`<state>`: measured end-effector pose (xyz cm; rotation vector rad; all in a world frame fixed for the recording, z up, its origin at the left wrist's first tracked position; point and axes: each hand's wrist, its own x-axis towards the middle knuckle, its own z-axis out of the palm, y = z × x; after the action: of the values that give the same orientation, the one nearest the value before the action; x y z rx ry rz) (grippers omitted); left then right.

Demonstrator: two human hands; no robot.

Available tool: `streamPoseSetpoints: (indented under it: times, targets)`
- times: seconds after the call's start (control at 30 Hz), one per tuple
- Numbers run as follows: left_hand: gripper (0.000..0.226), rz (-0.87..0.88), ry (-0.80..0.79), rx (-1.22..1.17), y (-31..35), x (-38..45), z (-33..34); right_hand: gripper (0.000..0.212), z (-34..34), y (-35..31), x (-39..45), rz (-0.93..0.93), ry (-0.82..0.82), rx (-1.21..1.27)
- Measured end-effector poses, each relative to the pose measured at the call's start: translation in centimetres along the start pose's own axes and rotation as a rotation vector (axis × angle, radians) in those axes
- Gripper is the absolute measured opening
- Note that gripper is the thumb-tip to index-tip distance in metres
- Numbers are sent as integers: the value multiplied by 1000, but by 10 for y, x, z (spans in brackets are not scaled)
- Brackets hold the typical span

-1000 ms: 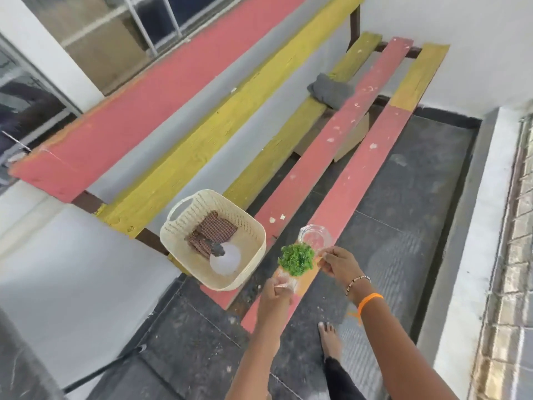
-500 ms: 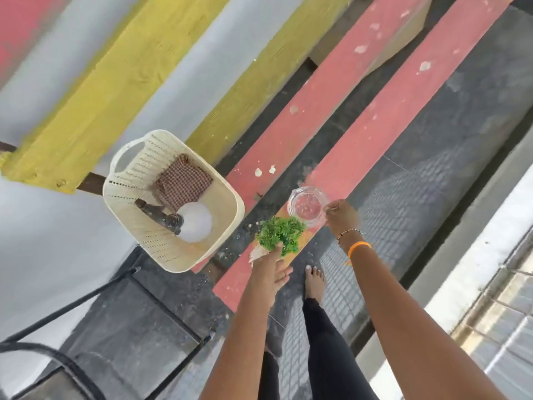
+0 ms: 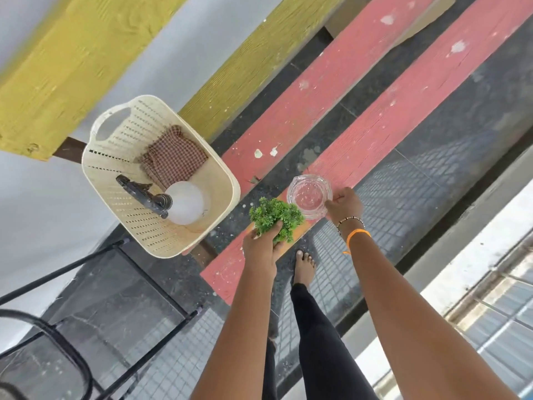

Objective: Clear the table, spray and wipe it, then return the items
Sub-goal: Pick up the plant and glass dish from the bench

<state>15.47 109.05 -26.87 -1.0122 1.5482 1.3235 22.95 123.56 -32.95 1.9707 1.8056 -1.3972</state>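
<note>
A small green plant (image 3: pixel 274 215) sits at the near end of a red plank (image 3: pixel 383 122), and my left hand (image 3: pixel 261 245) grips it from below. Right beside it a clear glass bowl (image 3: pixel 308 196) rests on the same plank; my right hand (image 3: pixel 343 206) pinches its near rim. To the left stands a cream plastic basket (image 3: pixel 222 183) holding a checked cloth (image 3: pixel 174 157) and a white spray bottle (image 3: pixel 184 202) with a black trigger head.
The slatted table has a second red plank (image 3: pixel 302 105) and yellow planks (image 3: pixel 245 70) with open gaps over dark floor tiles. A black metal chair frame (image 3: pixel 57 342) stands at lower left. My bare foot (image 3: pixel 304 267) is under the plank's end.
My view has tilted down and closer to the plank's end. My left hand has closed round the plant. My right hand stays on the bowl's rim.
</note>
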Motion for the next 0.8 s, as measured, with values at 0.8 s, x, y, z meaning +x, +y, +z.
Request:
streamPoseSetpoints:
  times: [0.8]
  targets:
    - [18,265,-131,50,28,-112,-165,36,-26,-53,-193,-343,-216,-74]
